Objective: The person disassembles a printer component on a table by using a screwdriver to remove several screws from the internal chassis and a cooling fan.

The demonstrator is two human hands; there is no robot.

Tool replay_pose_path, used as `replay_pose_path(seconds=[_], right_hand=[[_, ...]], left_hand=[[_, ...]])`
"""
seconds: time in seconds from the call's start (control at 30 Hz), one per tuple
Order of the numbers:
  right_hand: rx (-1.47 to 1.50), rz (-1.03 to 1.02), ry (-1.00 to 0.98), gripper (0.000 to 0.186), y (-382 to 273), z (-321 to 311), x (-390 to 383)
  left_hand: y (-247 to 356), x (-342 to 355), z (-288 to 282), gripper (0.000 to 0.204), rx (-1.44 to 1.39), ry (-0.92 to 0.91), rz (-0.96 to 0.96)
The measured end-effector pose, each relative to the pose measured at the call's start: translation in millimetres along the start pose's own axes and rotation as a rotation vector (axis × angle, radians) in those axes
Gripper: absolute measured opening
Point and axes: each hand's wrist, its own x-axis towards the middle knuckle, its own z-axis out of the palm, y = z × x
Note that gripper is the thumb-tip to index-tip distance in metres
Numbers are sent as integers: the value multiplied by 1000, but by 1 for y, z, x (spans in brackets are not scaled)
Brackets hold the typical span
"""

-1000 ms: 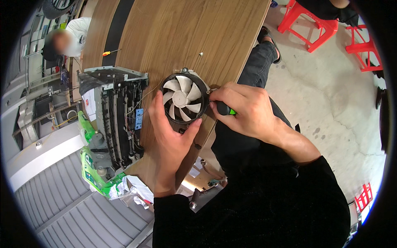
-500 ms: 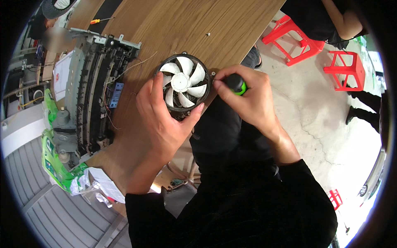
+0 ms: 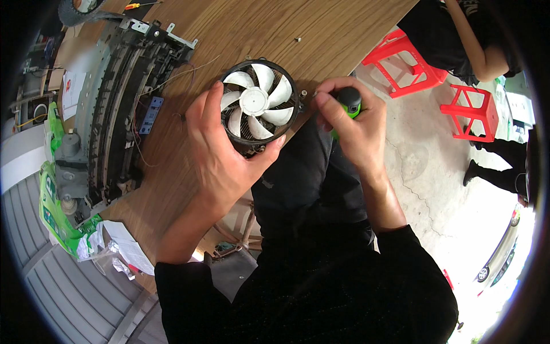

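Note:
A round cooling fan (image 3: 254, 102) with white blades and a black ring sits on a finned black base near the table's right edge. My left hand (image 3: 220, 152) grips it, fingers along the left rim and thumb at the lower right. Just right of the fan, my right hand (image 3: 358, 123) is closed around a screwdriver with a black and green handle (image 3: 349, 100). Its thumb and forefinger come together beside a small metal screw (image 3: 303, 93) at the fan's right side. The screwdriver's tip is hidden.
A long dismantled machine part (image 3: 129, 109) with rails and loose wires lies left on the wooden table (image 3: 252, 37). A small screw (image 3: 298, 39) and a yellow-handled screwdriver (image 3: 133, 6) lie farther back. Red stools (image 3: 404, 63) and a seated person (image 3: 441, 34) are at the right.
My right hand has drawn slightly away from the fan's rim, and more of the screwdriver's green handle shows. My left hand keeps its hold on the fan. The whole view has shifted slightly.

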Motion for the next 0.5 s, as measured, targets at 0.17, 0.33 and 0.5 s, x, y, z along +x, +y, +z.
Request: replay_pose_path(seconds=[0.17, 0.33, 0.5], right_hand=[[61, -66, 45, 17, -5, -1, 10], [77, -22, 11, 15, -7, 2, 4], [-13, -61, 25, 14, -6, 1, 5]], left_hand=[[11, 7, -23, 112, -16, -271, -89], [7, 7, -28, 106, -200, -293, -169], [5, 6, -23, 106, -112, -287, -78]])
